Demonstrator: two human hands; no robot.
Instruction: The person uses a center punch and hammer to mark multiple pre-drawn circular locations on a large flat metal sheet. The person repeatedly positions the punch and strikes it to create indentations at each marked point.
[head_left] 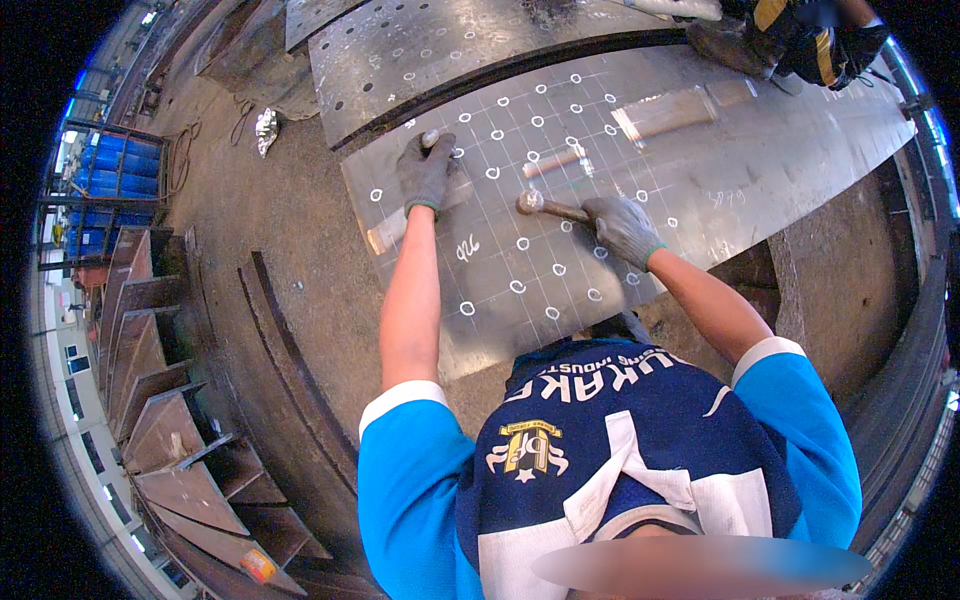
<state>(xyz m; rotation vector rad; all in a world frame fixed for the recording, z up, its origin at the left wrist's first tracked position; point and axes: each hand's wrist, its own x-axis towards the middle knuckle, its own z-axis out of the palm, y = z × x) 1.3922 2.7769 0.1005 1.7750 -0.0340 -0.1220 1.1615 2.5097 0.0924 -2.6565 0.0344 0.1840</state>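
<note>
A large steel plate (pixel 560 200) lies in front of me, marked with a grid of chalk lines and small white circles. My left hand (pixel 427 172), in a grey glove, is closed around a centre punch (pixel 431 138) over the plate's left part. Only the punch's rounded metal top shows; its tip is hidden. My right hand (pixel 622 230), gloved too, grips the handle of a hammer (pixel 530 202). The hammer's head points left and stands apart from the punch, above the middle of the plate.
Another steel plate (pixel 400 60) with dark round holes lies beyond mine. A co-worker (pixel 790 40) is at the far right, by the plate's edge. Angled steel pieces (pixel 180 430) stand along the left. Blue cylinders (pixel 118 165) sit in a rack at far left.
</note>
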